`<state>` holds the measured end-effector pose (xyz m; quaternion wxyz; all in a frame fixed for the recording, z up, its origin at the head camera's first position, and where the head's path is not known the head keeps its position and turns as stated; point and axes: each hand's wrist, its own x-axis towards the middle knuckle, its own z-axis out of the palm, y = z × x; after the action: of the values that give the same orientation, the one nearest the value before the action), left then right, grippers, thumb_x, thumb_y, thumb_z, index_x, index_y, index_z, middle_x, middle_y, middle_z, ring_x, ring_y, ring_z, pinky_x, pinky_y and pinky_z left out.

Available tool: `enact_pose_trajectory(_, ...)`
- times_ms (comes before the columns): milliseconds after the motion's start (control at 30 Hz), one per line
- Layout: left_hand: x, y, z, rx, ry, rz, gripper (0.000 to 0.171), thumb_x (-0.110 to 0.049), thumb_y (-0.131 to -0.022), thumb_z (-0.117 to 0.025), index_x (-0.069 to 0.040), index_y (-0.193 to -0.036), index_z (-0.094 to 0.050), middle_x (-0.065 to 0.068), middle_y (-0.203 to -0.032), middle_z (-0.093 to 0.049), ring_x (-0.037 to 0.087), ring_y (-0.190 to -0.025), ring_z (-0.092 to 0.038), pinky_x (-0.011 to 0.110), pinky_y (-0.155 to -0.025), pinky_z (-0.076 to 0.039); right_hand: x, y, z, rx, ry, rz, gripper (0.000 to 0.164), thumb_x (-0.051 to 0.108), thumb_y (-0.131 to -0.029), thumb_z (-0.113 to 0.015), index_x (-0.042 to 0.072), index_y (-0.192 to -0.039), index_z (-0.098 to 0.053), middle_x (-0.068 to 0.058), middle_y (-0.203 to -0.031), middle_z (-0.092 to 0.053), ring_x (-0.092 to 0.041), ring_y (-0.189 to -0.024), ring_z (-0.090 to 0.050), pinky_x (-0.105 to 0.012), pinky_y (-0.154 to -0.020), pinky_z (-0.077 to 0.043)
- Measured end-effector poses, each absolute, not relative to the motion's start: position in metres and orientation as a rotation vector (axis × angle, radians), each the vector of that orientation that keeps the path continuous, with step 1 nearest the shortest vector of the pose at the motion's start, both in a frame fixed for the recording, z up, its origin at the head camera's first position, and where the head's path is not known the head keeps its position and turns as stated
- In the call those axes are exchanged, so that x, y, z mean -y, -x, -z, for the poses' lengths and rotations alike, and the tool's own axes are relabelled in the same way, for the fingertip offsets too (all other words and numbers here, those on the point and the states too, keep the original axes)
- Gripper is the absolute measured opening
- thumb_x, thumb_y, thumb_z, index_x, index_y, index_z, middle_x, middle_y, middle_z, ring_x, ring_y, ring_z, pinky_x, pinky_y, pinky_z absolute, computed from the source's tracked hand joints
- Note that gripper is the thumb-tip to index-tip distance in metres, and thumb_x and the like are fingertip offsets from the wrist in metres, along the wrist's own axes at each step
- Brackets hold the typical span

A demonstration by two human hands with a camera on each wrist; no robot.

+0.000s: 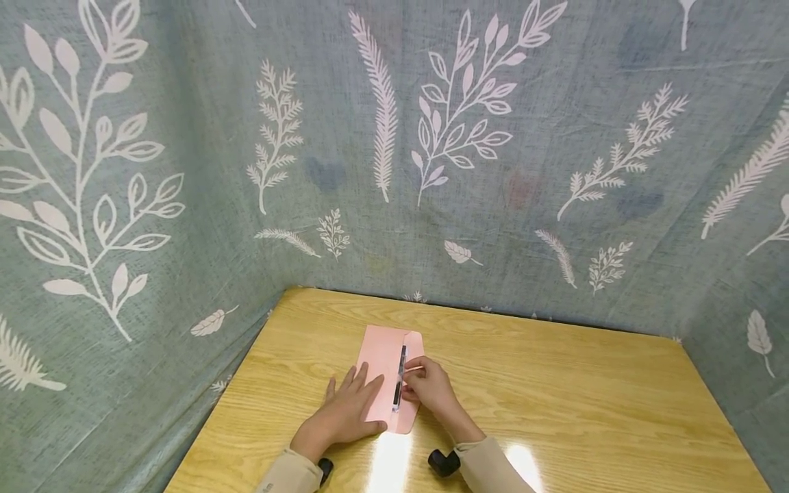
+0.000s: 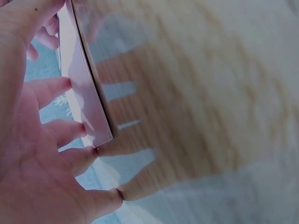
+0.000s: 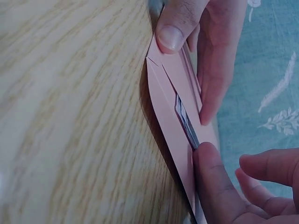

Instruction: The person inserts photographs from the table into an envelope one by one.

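Observation:
A pink envelope (image 1: 383, 346) lies on the table, its flap (image 1: 414, 342) opened out to the right. From its mouth shows the edge of a thin card (image 1: 399, 383) with dark and pale patches, the rest hidden inside. My left hand (image 1: 348, 414) rests on the envelope with fingers spread, its thumb (image 3: 172, 36) on the envelope's near end. At the card's exposed edge is my right hand (image 1: 431, 390). Its thumb (image 3: 212, 175) presses against the card, while the other fingers (image 3: 271, 163) are bent loosely and stand apart from it.
The wooden table (image 1: 555, 397) extends to the right, with bright reflections near its front. A patterned green cloth (image 1: 394, 239) hangs behind the table and along both sides. Dark wrist-worn devices (image 1: 444, 463) sit under the sleeves (image 1: 487, 465).

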<state>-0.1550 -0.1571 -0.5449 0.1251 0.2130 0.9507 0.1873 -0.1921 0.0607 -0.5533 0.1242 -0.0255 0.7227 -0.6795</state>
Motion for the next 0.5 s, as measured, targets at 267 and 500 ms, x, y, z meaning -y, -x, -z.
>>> enact_pose_trajectory(267, 0.1578, 0.1565, 0.5476, -2.807, -0.627, -0.511, 0.089, -0.063, -0.088, -0.065, -0.017, -0.157, -0.035, 0.024, -0.162, -0.017, 0.046, -0.147, -0.014, 0.076, -0.107, -0.011, -0.0590, 0.1904, 0.5551, -2.116, 0.090, 1.974, 0.021, -0.003, -0.097, -0.059, -0.012, -0.116, -0.057, -0.021, -0.096, -0.066, -0.026, -0.078, -0.069, -0.037, -0.068, -0.060)
enact_pose_trajectory(500, 0.1557, 0.1559, 0.5478, -2.824, -0.628, -0.504, 0.088, -0.062, -0.087, -0.067, -0.016, -0.156, -0.037, 0.024, -0.162, -0.018, 0.047, -0.147, -0.015, 0.076, -0.107, -0.012, -0.0613, 0.1892, 0.5590, -2.156, 0.118, 1.953, 0.020, -0.002, -0.097, -0.060, -0.011, -0.114, -0.059, -0.020, -0.094, -0.066, -0.024, -0.077, -0.069, -0.036, -0.068, -0.060)
